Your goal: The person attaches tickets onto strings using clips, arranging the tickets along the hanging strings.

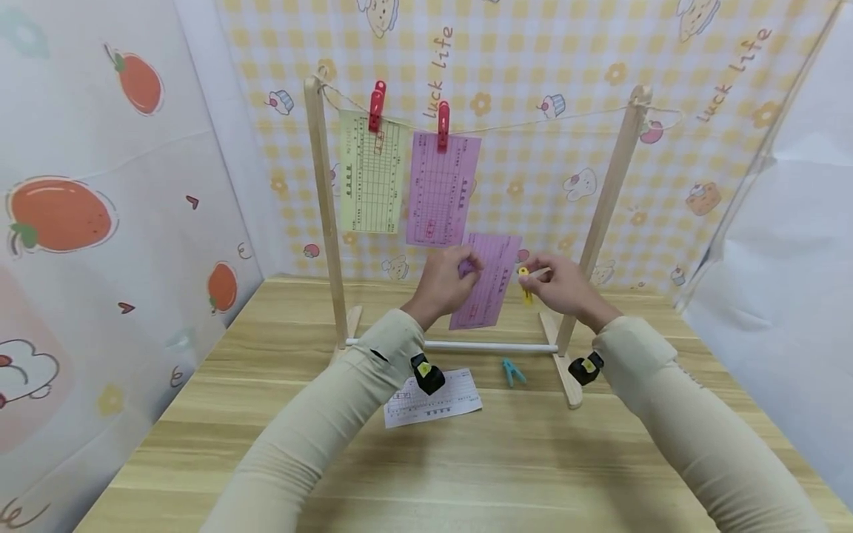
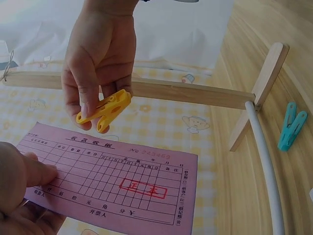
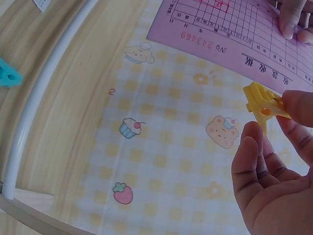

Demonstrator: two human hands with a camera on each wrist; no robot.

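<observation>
My left hand [image 1: 448,281] pinches a pink receipt slip [image 1: 492,285] between thumb and fingers near one edge; the printed form faces the left wrist camera. To its right, my right hand [image 1: 558,285] grips a yellow clothespin [image 2: 108,110] by its handles, close beside the slip. Above hangs a string [image 1: 533,122] tied between two wooden posts. A yellow-green slip [image 1: 373,178] hangs from it under a red clothespin [image 1: 377,107], and beside that a second pink slip [image 1: 441,196] hangs under another red clothespin [image 1: 443,127].
A white slip [image 1: 460,396] lies on the wooden table [image 1: 533,466], partly behind the left forearm. A teal clothespin [image 1: 513,372] lies to its right. The left post [image 1: 326,215] and right post [image 1: 609,192] stand on feet joined by a white rod [image 1: 489,346] low between them.
</observation>
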